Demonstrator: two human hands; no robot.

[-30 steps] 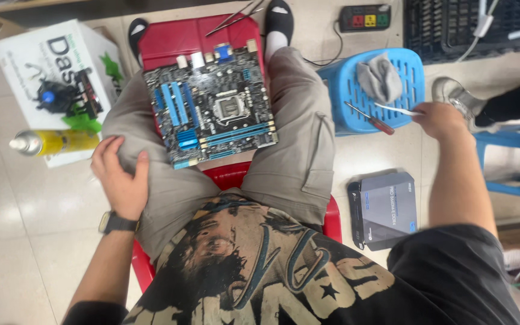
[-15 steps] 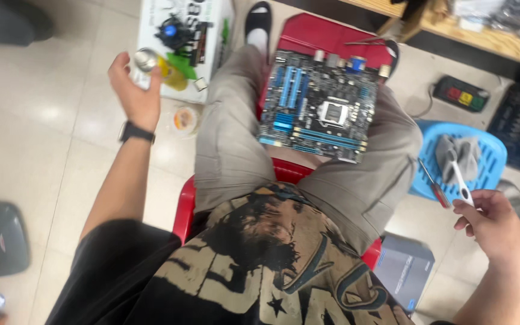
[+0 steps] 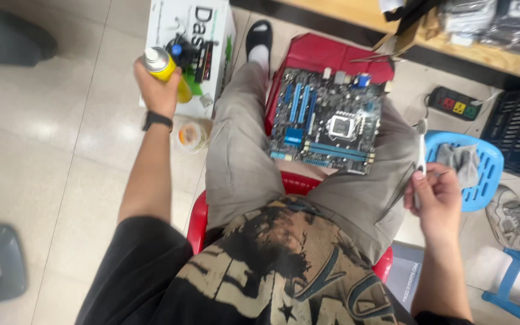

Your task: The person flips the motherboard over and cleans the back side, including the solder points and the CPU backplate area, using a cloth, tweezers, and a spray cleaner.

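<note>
Two hands are working here, well apart on either side of your lap. Your left hand (image 3: 159,89) is gripping a yellow spray can (image 3: 167,70), fingers clenched around its body, holding it up over the floor at the left, just in front of a white printed box (image 3: 212,36). Your right hand (image 3: 436,201) is grasping a small white brush (image 3: 420,157) by its handle, fingers closed on it, bristle end pointing to the far side. A blue-slotted motherboard (image 3: 326,120) is lying flat across your thighs, between both hands and touching neither. A red stool (image 3: 326,51) is standing beyond your knees. A blue plastic stool (image 3: 485,174) is sitting at the right, just beside the brush, carrying a grey cloth (image 3: 460,161). A small round container (image 3: 192,135) is resting on the floor near your left forearm.
</note>
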